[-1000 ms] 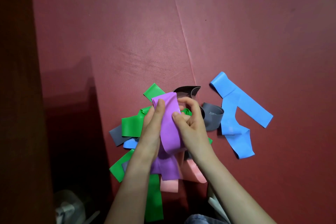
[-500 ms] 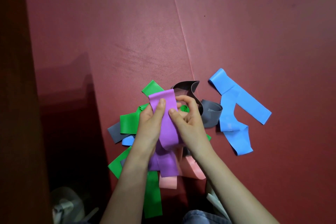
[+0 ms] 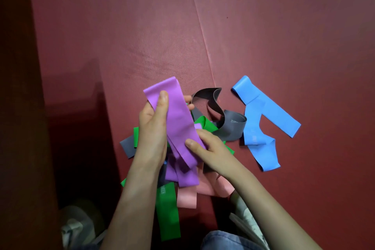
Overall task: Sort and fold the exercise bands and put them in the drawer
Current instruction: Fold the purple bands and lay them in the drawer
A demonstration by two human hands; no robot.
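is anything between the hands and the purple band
Nothing visible. The left hand grips the purple band near its top and the right hand pinches its lower part. No drawer is in view, so that path cannot be judged.

Slid right grip [image 3: 209, 148] down purple band [image 3: 176, 115], away from left grip [image 3: 152, 128], toward near end. Now pinching lower part there, thumb on top. Shifted left thumb up to far end, fingertips showing behind. Drew band out longer and flatter between grips, far end pushed further out. Uncovered curl of dark grey band [image 3: 233, 126] beyond right grip.
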